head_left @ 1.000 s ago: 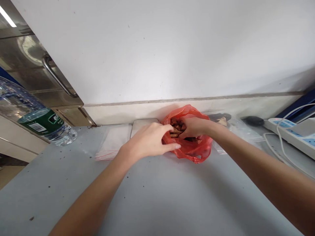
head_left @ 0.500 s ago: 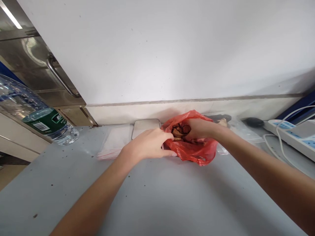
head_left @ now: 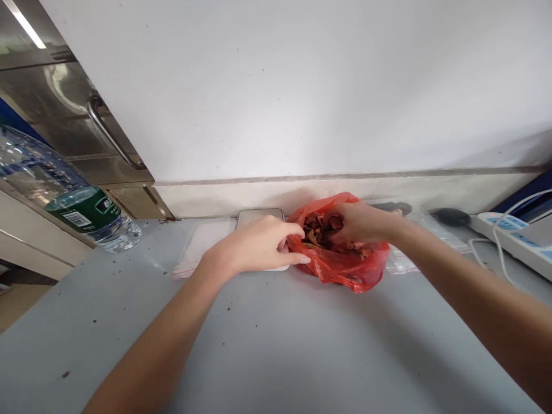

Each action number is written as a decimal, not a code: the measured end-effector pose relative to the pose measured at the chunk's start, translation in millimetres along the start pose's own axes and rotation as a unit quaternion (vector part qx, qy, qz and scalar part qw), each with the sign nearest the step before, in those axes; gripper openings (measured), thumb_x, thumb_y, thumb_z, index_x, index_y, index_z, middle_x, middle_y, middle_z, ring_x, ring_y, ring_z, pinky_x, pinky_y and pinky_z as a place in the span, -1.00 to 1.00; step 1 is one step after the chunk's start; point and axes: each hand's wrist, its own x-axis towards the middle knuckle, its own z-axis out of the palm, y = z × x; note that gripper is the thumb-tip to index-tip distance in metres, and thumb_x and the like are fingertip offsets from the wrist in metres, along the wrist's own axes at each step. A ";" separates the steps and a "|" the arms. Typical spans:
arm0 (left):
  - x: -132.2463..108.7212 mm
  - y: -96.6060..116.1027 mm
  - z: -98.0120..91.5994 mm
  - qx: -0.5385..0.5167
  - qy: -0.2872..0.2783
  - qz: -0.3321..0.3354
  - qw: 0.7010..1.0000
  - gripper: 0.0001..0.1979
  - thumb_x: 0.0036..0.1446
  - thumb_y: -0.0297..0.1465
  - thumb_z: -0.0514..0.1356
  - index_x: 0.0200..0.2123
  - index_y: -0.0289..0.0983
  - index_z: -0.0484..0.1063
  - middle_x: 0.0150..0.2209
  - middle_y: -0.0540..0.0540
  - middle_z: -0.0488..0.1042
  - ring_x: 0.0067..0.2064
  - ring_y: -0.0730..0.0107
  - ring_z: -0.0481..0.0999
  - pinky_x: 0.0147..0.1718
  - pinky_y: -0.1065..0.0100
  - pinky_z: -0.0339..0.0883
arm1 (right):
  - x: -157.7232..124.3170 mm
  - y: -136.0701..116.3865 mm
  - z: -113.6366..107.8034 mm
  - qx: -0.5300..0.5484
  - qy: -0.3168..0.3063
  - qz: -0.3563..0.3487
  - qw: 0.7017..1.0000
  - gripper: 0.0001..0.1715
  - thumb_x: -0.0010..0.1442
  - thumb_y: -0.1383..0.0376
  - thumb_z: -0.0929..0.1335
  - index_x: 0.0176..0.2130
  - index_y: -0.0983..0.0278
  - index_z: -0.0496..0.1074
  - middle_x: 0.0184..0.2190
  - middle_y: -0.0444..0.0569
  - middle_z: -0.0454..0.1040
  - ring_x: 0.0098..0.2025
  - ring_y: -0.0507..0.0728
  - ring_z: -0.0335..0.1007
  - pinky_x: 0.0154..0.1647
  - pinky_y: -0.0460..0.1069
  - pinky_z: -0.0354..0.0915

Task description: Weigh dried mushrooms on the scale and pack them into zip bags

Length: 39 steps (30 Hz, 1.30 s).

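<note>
A red plastic bag (head_left: pixel 349 276) stands with its mouth spread on the grey table, holding brown dried pieces (head_left: pixel 317 233) that look like slices or chips. My left hand (head_left: pixel 267 244) grips the bag's left rim between thumb and fingers. Inside the bag's mouth is my right hand (head_left: pixel 360 221), its fingertips down among the brown pieces. What those fingers hold, if anything, is hidden. Behind my left hand lies a flat, light device with a dark edge (head_left: pixel 261 215), partly covered by the hand.
Clear zip bags (head_left: pixel 202 247) lie left of the device, and more clear plastic bags (head_left: pixel 431 230) lie right of the red bag. A water bottle (head_left: pixel 92 213) stands at left. A power strip (head_left: pixel 517 238) with white cables sits at right, beside a black object (head_left: pixel 451 217). A white wall rises behind.
My right hand has drawn back slightly up and right within the bag, showing more of its fingers and the brown pieces. My left hand keeps its hold on the rim. The view has shifted slightly.
</note>
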 end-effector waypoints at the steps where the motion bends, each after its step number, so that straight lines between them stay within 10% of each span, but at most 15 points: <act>1: -2.0 -1.1 -3.8 -0.006 0.004 -0.009 1.000 -0.74 0.27 -0.11 0.23 -0.13 -0.12 0.58 -0.32 0.01 0.56 -0.41 0.35 0.49 -0.46 0.36 0.24 | -0.9 0.7 -4.5 0.005 0.004 0.000 1.000 -0.81 0.01 0.44 0.41 -0.36 0.17 0.40 -0.40 -0.03 0.56 -0.28 0.27 0.55 -0.39 0.05 0.34; 15: -38.8 -41.2 -50.2 0.031 0.023 -0.164 0.986 -0.35 0.23 0.03 0.14 0.31 -0.07 0.42 -0.05 -0.09 0.66 -0.09 0.14 0.63 -0.16 0.34 0.39 | -16.4 -1.2 -42.2 0.220 -0.096 -0.161 0.957 -0.84 0.04 0.17 0.44 -0.32 0.14 0.49 -0.49 -0.12 0.53 -0.42 0.16 0.47 -0.40 0.03 0.37; 25: -49.6 -68.6 -52.9 0.067 -0.051 -0.269 0.959 -0.28 0.24 0.04 0.13 0.44 0.05 0.24 0.19 -0.11 0.58 0.11 0.03 0.59 -0.01 0.24 0.38 | 27.7 -91.4 4.3 0.147 -0.043 -0.179 0.972 -0.72 0.15 0.43 0.39 -0.12 0.17 0.43 -0.30 -0.11 0.55 -0.38 0.08 0.47 -0.39 -0.05 0.30; 33: -39.1 -78.9 -42.1 0.062 -0.072 -0.248 0.964 -0.34 0.28 0.01 0.13 0.41 0.03 0.28 0.23 -0.12 0.55 0.10 0.04 0.58 -0.04 0.23 0.42 | 36.8 -99.7 26.2 0.066 -0.041 -0.148 0.986 -0.18 0.13 0.36 0.47 0.34 0.08 0.35 0.16 0.00 0.57 0.08 0.23 0.52 -0.07 0.00 0.41; 39: -38.7 -79.3 -43.8 0.043 -0.097 -0.265 0.958 -0.30 0.27 0.07 0.12 0.43 0.09 0.22 0.31 -0.11 0.47 0.17 -0.02 0.53 0.07 0.12 0.40 | 31.8 -89.8 19.5 0.058 -0.029 -0.158 0.985 -0.26 0.30 0.09 0.41 0.40 0.06 0.31 0.20 0.04 0.56 0.17 0.30 0.50 0.07 0.07 0.42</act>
